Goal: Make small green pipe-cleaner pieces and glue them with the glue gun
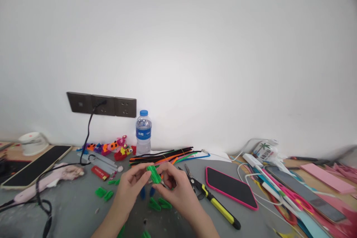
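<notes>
Between both hands is a folded bundle of bright green pipe cleaner (pixel 154 174), held up over the grey mat (pixel 111 217). My left hand (pixel 133 184) pinches its left side with thumb and fingertips. On the other side, my right hand (pixel 177 184) has its fingers curled around the right end, thumb at the lower edge. Similar green folded pieces (pixel 100 192) lie to the left of my left hand. More green pieces (pixel 155 204) rest below the hands. Small dark blue bits show partly behind the fingers.
Pipe cleaners (pixel 167 155) lie behind the hands, beside a water bottle (pixel 143 134). Yellow-and-black wire-stripping pliers (pixel 220 208) and a pink-edged phone (pixel 231 187) are at right. A pink corded tool (pixel 36 190) and another phone (pixel 37 167) lie left. Colourful fuzzy figures (pixel 111 147) stand by the wall.
</notes>
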Demonstrator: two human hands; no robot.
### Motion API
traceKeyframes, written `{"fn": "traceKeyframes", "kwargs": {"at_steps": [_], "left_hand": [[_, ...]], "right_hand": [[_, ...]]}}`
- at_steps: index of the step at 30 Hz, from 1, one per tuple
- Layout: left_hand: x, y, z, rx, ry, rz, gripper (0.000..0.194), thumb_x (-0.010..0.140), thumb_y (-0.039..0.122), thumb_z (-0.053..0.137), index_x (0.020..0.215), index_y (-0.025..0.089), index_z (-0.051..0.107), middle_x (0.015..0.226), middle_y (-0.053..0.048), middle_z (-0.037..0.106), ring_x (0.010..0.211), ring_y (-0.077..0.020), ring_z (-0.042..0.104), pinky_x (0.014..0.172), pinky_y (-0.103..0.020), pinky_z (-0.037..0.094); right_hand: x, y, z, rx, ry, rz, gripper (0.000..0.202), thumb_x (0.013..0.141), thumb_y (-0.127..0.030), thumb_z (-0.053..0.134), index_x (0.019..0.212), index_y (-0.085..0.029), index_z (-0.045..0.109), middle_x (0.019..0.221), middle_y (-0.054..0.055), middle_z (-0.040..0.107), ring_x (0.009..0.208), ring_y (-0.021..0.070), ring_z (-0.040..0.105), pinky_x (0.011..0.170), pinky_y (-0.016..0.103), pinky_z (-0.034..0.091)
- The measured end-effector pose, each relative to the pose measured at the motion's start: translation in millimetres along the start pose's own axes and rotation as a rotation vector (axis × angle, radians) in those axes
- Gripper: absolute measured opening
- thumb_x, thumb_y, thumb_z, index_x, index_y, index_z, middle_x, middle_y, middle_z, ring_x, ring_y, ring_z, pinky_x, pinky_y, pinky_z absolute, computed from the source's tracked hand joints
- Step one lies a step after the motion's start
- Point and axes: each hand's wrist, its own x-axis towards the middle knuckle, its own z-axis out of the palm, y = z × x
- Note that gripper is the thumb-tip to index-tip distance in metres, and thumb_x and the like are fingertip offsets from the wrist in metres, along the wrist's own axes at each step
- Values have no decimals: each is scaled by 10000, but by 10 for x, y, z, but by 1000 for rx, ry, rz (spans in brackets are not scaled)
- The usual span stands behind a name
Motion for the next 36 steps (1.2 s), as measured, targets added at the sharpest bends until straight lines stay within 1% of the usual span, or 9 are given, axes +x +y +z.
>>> {"fn": "traceKeyframes", "kwargs": {"at_steps": [10, 17, 23, 36], "left_hand": [[-6, 30, 12, 10, 3, 0, 309, 690, 403, 732, 892, 172, 771, 823, -72, 769, 787, -231, 684, 670, -259, 569], [-13, 31, 9, 29, 3, 6, 308, 705, 401, 720, 897, 165, 766, 884, -88, 776, 836, -247, 691, 720, -282, 570], [-15, 60, 22, 22, 16, 7, 309, 684, 409, 738, 881, 172, 769, 828, -75, 771, 769, -235, 690, 661, -273, 573], [-18, 61, 15, 17, 23, 3, 298, 702, 388, 730, 896, 166, 770, 824, -80, 766, 751, -231, 689, 646, -269, 575]], "right_hand": [[-10, 2, -3, -19, -8, 11, 215, 751, -131, 660, 934, -200, 572, 554, -116, 292, 489, 84, 302, 500, 191, 230], [-10, 3, 3, -27, 1, -14, 188, 756, -147, 655, 916, -199, 568, 554, -112, 292, 482, 84, 304, 495, 191, 232], [-12, -9, -3, -62, 3, -27, 167, 772, -162, 652, 912, -202, 571, 560, -107, 292, 491, 90, 322, 503, 194, 240], [-19, -1, 6, -174, 24, -71, 153, 784, -155, 640, 921, -204, 595, 595, -87, 318, 531, 103, 370, 528, 194, 275]]}}
